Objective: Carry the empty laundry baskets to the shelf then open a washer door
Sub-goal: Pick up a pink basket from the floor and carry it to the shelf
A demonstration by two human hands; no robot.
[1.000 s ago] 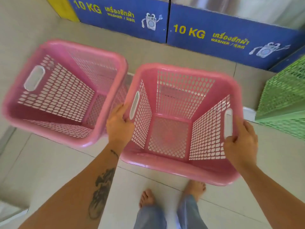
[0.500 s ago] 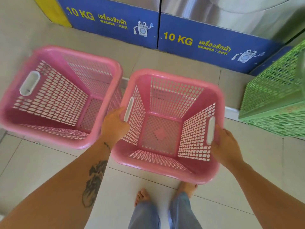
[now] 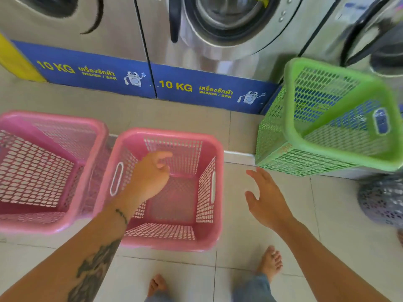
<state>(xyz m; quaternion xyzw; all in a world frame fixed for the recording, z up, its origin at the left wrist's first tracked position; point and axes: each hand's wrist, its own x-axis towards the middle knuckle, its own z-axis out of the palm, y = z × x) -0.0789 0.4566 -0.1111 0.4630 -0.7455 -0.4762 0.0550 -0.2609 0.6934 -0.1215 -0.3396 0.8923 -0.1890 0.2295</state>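
Observation:
Two empty pink laundry baskets stand side by side on the tiled floor: one at the left [image 3: 43,171], one in the middle [image 3: 174,214]. My left hand [image 3: 150,175] hovers over the middle basket with loosely curled fingers, holding nothing. To the right of that basket, over the floor, my right hand [image 3: 266,199] has its fingers spread. A green basket [image 3: 327,127] sits at the right in front of the washers. A steel washer with a round door [image 3: 226,18] is straight ahead.
More washers stand left [image 3: 65,25] and right [image 3: 375,40] of the middle one, on a blue "10 KG" base [image 3: 98,73]. A grey mesh bag or basket [image 3: 381,203] lies at the right edge. My bare feet [image 3: 270,262] are on the tiles below.
Both hands have let go of the middle pink basket, which now rests on the floor. The view has tilted up, showing the washer doors and the green basket.

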